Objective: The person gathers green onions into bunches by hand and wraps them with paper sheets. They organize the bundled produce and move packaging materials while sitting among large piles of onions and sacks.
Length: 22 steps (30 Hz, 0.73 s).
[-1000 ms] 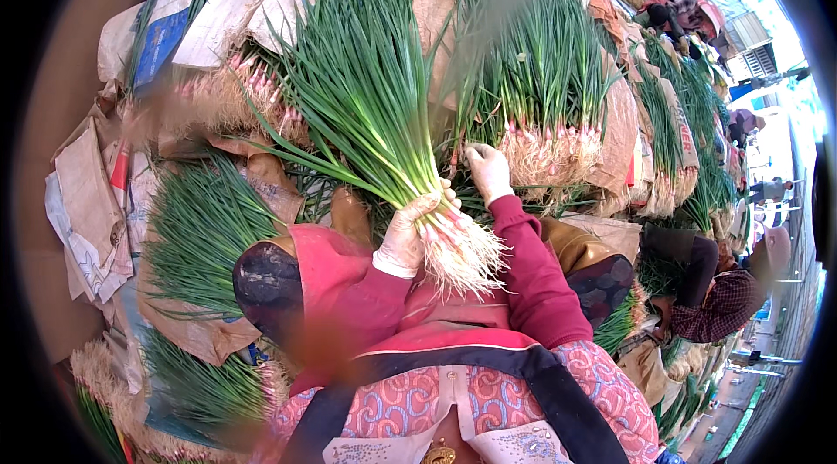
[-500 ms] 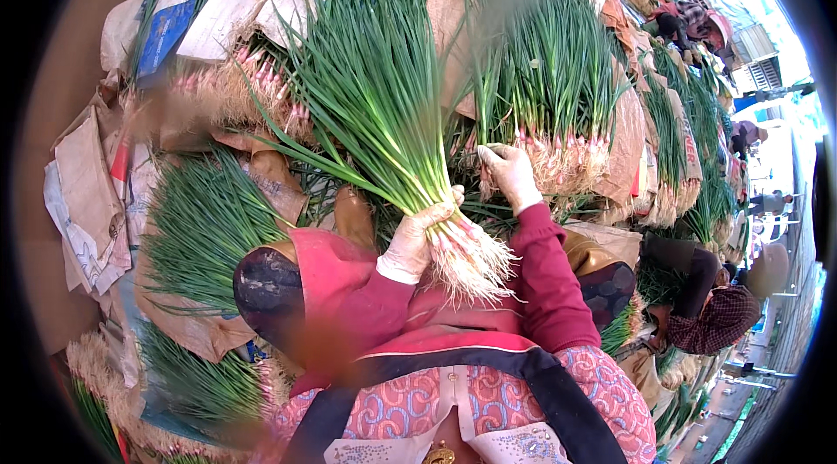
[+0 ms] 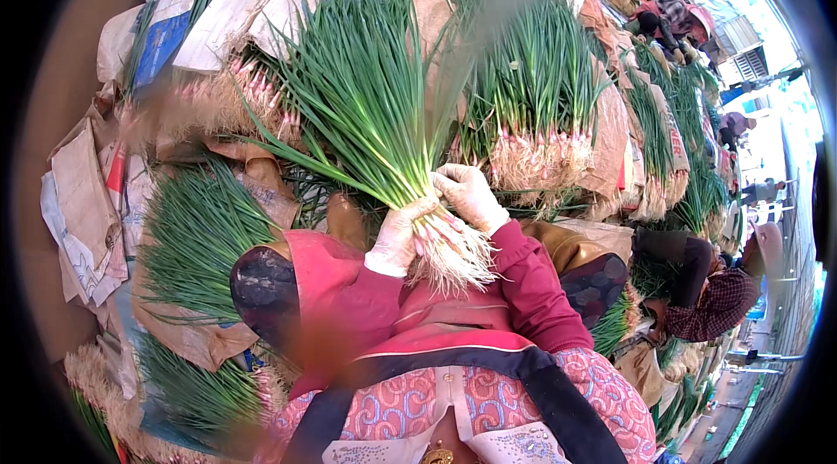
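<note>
A big bunch of spring onions stands over my lap, long green leaves fanning up and away, pale roots hanging toward me. My left hand, in a white glove, is wrapped round it just above the pinkish bulbs. My right hand, also gloved, is closed with its fingers curled against the right side of the same bunch, beside the left fingertips. Whether a separate stalk sits in the right fingers is hidden. Just beyond the right hand lies a pile of spring onions with its roots toward me.
More spring onions lie on sacking at my left. Brown and white sacks line the left side, with another root-ended heap at the far left. A person in a checked top crouches at my right, beside further onion rows.
My right hand has moved left and toward me, from the front of the right pile to the held bunch. My left hand has shifted slightly left, still holding the bunch.
</note>
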### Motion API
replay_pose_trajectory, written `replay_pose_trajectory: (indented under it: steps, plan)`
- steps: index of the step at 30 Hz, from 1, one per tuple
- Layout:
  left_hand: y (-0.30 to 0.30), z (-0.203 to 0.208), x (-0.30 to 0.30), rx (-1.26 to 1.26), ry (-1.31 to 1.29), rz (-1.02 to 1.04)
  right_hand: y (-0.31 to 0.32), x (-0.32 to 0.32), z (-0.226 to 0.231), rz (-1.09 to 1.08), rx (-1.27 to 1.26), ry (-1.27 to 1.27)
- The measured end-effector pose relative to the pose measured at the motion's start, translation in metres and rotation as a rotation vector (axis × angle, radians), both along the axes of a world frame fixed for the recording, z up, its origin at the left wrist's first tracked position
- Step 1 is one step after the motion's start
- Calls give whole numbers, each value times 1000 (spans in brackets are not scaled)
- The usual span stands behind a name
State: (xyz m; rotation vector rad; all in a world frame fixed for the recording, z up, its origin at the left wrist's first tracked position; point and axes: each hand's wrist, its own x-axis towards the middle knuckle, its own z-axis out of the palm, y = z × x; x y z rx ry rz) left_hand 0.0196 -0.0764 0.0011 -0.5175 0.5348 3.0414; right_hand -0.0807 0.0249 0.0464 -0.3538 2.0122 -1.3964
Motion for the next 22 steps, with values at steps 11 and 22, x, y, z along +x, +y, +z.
replay_pose_trajectory:
  steps: [11,22]
  plan:
    - [2,14,3,287,134,22,41,8,-46,149,420,31]
    - [6,-26,1,-22,18,-191,6,-4,12,-22,167,-10]
